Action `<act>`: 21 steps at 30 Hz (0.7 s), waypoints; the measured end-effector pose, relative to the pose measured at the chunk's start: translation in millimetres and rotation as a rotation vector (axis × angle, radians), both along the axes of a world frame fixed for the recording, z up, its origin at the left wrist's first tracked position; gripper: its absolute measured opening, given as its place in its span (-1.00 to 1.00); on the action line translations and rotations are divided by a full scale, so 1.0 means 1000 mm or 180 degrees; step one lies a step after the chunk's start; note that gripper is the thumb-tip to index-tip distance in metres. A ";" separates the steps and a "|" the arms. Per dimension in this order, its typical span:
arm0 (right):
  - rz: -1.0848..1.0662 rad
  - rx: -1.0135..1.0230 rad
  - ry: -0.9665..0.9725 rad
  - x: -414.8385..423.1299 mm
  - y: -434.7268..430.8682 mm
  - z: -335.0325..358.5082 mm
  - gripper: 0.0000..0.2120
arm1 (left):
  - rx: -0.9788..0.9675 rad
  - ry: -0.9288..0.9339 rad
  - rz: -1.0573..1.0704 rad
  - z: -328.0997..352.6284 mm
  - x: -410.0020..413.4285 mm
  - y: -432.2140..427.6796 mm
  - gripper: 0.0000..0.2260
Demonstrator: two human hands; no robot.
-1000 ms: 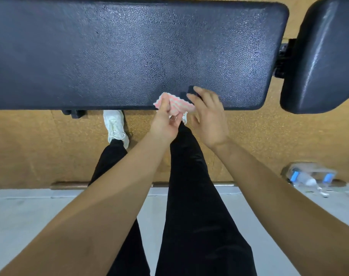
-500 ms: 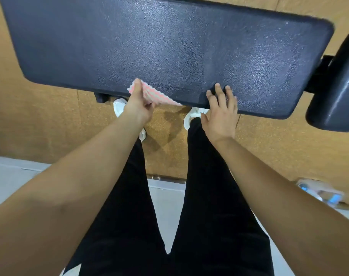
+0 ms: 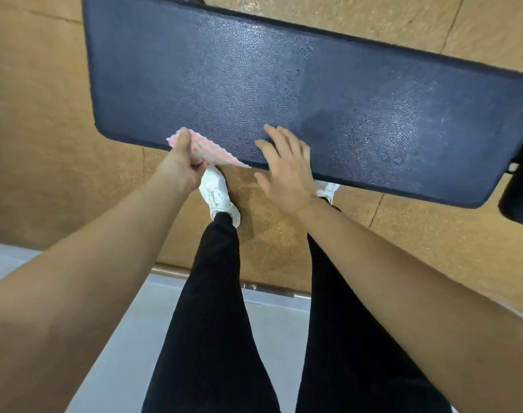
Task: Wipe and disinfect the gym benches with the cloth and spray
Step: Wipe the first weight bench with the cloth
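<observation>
Cloth (image 3: 208,150), pink and white, lay pinched in the left hand (image 3: 181,166) at the near edge of the bench pad (image 3: 284,84), close to the pad's left end, with one corner trailing along that edge. A second before, both hands had met on the cloth further toward the pad's right end. Since then the left hand had carried it leftward along the near edge by itself, thumb on top and fingers curled beneath. The right hand (image 3: 284,168) had let go and now rested open on the pad's near edge, fingers straight and spread, just right of the cloth's trailing corner. It looked to be steadying the person more than working.

The pad's right half carried a mottled sheen, possibly spray or a wiped patch. The spray bottle seen earlier on the floor off the pad's right end had dropped out of view. Judging by this, the wipe was moving to the left end, one-handed.
</observation>
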State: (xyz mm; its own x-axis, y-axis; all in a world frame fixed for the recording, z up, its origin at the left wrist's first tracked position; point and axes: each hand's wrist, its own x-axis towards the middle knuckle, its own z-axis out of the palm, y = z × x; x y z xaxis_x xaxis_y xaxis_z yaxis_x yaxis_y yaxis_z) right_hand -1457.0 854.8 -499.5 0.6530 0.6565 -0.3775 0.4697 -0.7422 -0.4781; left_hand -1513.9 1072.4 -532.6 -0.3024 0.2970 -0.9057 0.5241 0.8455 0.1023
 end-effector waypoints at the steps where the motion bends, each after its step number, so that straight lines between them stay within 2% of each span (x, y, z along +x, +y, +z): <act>1: 0.0211 0.0034 0.0030 -0.001 0.020 -0.001 -0.46 | 0.0014 -0.0051 0.0008 0.003 -0.001 0.007 -0.39; 4: 0.0617 0.0088 -0.0076 -0.001 0.073 -0.009 -0.43 | 0.0131 -0.0047 -0.0037 0.012 -0.003 0.034 -0.49; 7: 0.0849 -0.0216 -0.0192 0.001 0.104 -0.018 -0.33 | 0.0284 -0.0141 0.0094 0.014 -0.012 0.061 -0.58; 9: 0.0989 -0.0535 -0.0279 0.001 0.107 -0.023 -0.31 | 0.0469 -0.0135 0.0249 0.013 -0.018 0.077 -0.54; 12: 0.0965 -0.0524 -0.0416 0.001 0.105 -0.022 -0.32 | 0.0987 0.0170 0.0330 0.013 -0.028 0.097 -0.36; 15: 0.0922 -0.0396 -0.0497 0.002 0.105 -0.024 -0.30 | 0.1547 0.0067 -0.0060 0.004 -0.034 0.117 -0.37; 21: 0.0937 -0.0389 -0.0538 0.003 0.105 -0.023 -0.31 | 0.2008 -0.0493 -0.2185 0.001 -0.038 0.144 -0.49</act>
State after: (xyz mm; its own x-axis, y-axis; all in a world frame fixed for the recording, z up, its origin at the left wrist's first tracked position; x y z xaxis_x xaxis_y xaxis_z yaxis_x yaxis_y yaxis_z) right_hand -1453.6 959.8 -522.6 0.5027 0.7824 -0.3676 0.7366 -0.6103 -0.2915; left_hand -1552.0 1216.2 -531.9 0.2306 0.8143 -0.5326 0.8291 0.1221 0.5456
